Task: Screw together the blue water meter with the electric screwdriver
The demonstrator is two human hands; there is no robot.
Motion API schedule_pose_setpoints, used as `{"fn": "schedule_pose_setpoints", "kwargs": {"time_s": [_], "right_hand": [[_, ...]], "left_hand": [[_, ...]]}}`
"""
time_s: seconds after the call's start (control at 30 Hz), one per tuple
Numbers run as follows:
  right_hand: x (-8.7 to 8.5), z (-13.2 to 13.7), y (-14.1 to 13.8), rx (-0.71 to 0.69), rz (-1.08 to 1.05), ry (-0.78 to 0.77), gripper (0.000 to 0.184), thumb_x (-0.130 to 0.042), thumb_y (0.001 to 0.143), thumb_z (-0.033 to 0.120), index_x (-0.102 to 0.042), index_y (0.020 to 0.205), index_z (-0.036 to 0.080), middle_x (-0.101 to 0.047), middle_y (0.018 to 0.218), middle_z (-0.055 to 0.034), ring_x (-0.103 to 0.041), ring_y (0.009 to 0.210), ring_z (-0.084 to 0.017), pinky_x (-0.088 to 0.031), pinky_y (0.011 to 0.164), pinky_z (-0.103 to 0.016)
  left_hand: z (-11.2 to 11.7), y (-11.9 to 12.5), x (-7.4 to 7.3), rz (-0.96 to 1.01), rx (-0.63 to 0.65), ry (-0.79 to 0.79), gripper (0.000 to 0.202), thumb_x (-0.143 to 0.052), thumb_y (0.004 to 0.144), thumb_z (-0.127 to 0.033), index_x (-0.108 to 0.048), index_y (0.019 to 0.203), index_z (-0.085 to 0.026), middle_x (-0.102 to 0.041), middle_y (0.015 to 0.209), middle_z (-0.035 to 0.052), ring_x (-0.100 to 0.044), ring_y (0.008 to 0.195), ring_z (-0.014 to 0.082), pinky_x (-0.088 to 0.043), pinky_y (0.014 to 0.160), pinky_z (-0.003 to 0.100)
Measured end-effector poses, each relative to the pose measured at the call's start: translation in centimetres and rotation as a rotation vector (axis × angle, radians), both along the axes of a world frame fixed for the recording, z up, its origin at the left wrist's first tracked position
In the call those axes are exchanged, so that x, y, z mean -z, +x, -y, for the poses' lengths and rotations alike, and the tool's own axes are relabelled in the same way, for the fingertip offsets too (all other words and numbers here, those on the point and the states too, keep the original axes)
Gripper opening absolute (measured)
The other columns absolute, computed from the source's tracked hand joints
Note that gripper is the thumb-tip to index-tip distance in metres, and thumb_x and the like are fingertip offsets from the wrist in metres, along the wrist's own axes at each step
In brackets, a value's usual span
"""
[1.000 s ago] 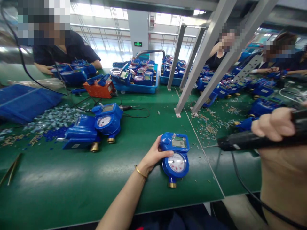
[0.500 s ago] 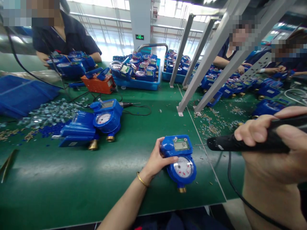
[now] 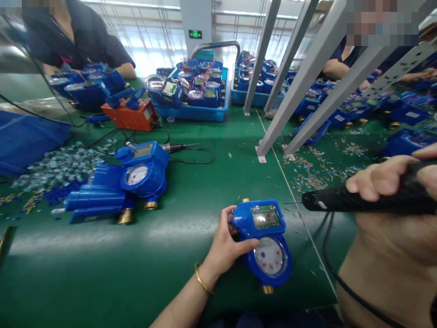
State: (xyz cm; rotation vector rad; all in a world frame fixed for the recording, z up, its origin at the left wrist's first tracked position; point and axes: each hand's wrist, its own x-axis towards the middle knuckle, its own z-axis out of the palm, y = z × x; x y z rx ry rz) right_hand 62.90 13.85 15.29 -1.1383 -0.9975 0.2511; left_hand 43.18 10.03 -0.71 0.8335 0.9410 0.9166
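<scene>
A blue water meter (image 3: 244,259) with a small display, a round dial and brass ends is gripped at its left side by my left hand (image 3: 227,241); the thumb lies over the dial's edge. My right hand (image 3: 385,187) is wrapped round a black corded electric screwdriver (image 3: 331,201). The thin bit points left, beside the meter's upper right corner; whether it touches cannot be made out. Farther left, another blue meter (image 3: 145,171) rests against blue plastic housings (image 3: 99,196).
Blue trays (image 3: 201,114) full of meters stand at the back, near an orange box (image 3: 131,114). Grey metal posts (image 3: 300,82) rise from the green table (image 3: 136,269). Loose screws (image 3: 316,182) lie at right, small clear pieces (image 3: 68,164) at left. Co-workers sit opposite.
The meter in my left hand has turned slightly and sits a little lower and farther right in view. Its display showed digits before and now shows glare. The screwdriver's bit is nearer the meter's top.
</scene>
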Motion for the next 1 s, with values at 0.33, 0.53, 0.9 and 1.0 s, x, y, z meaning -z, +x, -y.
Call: {"fn": "schedule_pose_setpoints", "kwargs": {"time_s": [0.33,0.53,0.9,1.0], "right_hand": [[1.4,-2.7,0.7,-0.246,-0.303,-0.007,0.01,-0.068,0.075,0.021,-0.062,0.083,0.022,-0.054,0.05,0.0073,-0.048,0.039,-0.011,-0.042,0.042,-0.028],[2.2,-3.5,1.2,-0.425,-0.39,-0.005,0.015,-0.07,0.077,0.018,-0.059,0.087,0.022,-0.052,0.055,0.0092,-0.048,0.043,-0.009,-0.044,0.045,-0.027],[2.6,-4.3,0.2,-0.585,-0.453,-0.06,0.03,-0.081,0.065,0.02,-0.053,0.076,0.022,-0.047,0.057,0.0097,-0.042,0.048,-0.006,-0.038,0.047,-0.023],[3.2,-4.4,0.1,-0.589,-0.41,-0.04,0.03,-0.082,0.066,0.023,-0.054,0.077,0.021,-0.05,0.061,0.0087,-0.044,0.051,-0.007,-0.041,0.05,-0.023]], "left_hand": [[-0.6,-0.8,-1.1,-0.138,0.033,-0.228,0.08,-0.097,0.047,-0.056,-0.074,0.113,-0.017,-0.078,0.113,0.0148,-0.065,0.121,0.0457,-0.05,0.109,0.053],[-0.8,-0.3,-2.1,-0.242,-0.033,-0.297,0.089,-0.098,0.036,-0.058,-0.077,0.113,-0.019,-0.08,0.105,0.0146,-0.065,0.12,0.0486,-0.05,0.109,0.058],[-0.8,-0.4,-1.6,-0.295,-0.034,-0.228,0.083,-0.097,0.041,-0.06,-0.077,0.11,-0.018,-0.078,0.115,0.015,-0.064,0.122,0.0477,-0.051,0.109,0.056],[-0.8,-0.5,-1.3,-0.308,-0.041,-0.208,0.084,-0.096,0.04,-0.061,-0.077,0.109,-0.018,-0.077,0.116,0.0154,-0.064,0.123,0.0474,-0.049,0.111,0.056]]}}
